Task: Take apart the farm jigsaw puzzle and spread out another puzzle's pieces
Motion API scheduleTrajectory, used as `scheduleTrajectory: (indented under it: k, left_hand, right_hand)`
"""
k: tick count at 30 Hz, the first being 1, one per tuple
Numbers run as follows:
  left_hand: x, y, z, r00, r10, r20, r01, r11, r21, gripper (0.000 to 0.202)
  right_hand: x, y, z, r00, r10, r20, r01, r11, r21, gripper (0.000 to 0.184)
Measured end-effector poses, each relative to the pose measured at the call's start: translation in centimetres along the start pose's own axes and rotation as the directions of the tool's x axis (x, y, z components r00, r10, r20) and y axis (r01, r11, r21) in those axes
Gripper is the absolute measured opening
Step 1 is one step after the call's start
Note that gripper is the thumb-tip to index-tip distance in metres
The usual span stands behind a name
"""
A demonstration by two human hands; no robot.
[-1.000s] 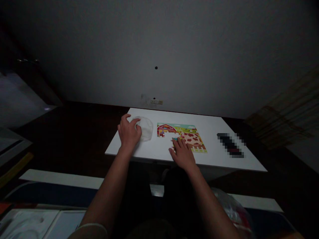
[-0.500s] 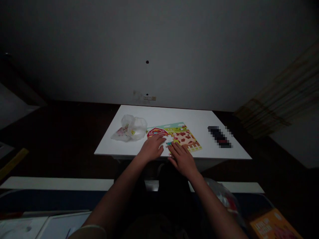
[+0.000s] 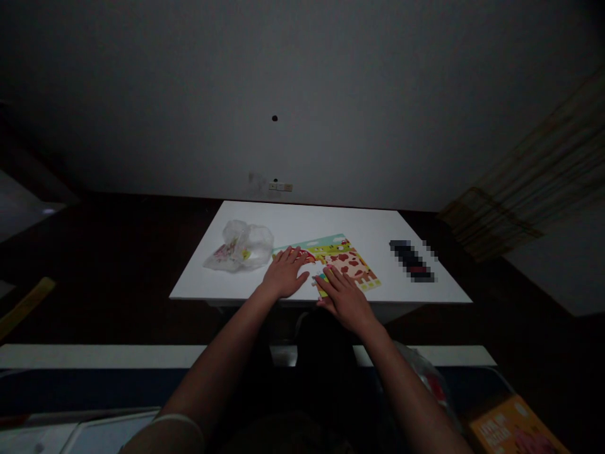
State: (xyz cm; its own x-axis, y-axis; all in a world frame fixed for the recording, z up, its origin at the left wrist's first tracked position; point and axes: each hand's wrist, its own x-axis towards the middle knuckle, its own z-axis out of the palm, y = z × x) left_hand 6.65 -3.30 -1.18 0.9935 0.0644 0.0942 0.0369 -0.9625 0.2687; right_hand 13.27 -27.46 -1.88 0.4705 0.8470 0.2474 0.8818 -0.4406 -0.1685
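Observation:
A farm-themed jigsaw puzzle (image 3: 350, 260) lies on the white table in front of me, partly assembled, with a brown-spotted cow on its right side. My left hand (image 3: 283, 275) rests flat over the red barn part, fingers spread, covering much of it. On the lower middle of the picture lies my right hand (image 3: 348, 301), its fingers stretched out over a greenish-yellow section (image 3: 322, 292) near the table's front edge. Between the hands a white gap shows in the picture. Whether a loose piece is under the right fingers is hidden.
Left of the puzzle on the table (image 3: 302, 217) sits a crumpled clear plastic bag (image 3: 258, 246). A pixelated dark object (image 3: 412, 261) lies on the right. Beside me are an orange box (image 3: 515, 429) and another plastic bag (image 3: 425, 372). A wall stands behind the table.
My left hand has shifted left and its fingers have spread out over the barn. My right hand stays on the puzzle's lower part, slightly lower. The view has moved a little.

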Motion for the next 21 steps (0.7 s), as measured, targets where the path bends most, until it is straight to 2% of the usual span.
scheduleTrajectory:
  k: [9,15,19,21]
  left_hand:
    - [0.1,0.1,0.2,1.0,-0.014,-0.001,0.014,1.0,0.006,0.067]
    - [-0.1,0.3,0.5,0.997,-0.057,-0.044,0.057,0.998,0.005,0.067]
    - [-0.2,0.4,0.6,0.994,-0.089,-0.06,0.089,0.996,0.003,0.068]
    - [-0.3,0.5,0.5,0.994,-0.09,-0.056,0.09,0.996,-0.008,0.069]
  right_hand:
    - [-0.1,0.4,-0.6,1.0,0.027,-0.015,-0.026,0.998,0.063,0.05]
    - [2.0,1.5,0.0,0.997,0.046,-0.056,-0.038,0.988,0.151,0.047]
    - [3.7,2.2,0.3,0.97,0.202,-0.134,-0.147,0.928,0.341,0.042]
    - [4.4,2.6,0.3,0.942,0.288,-0.172,-0.211,0.907,0.365,0.044]
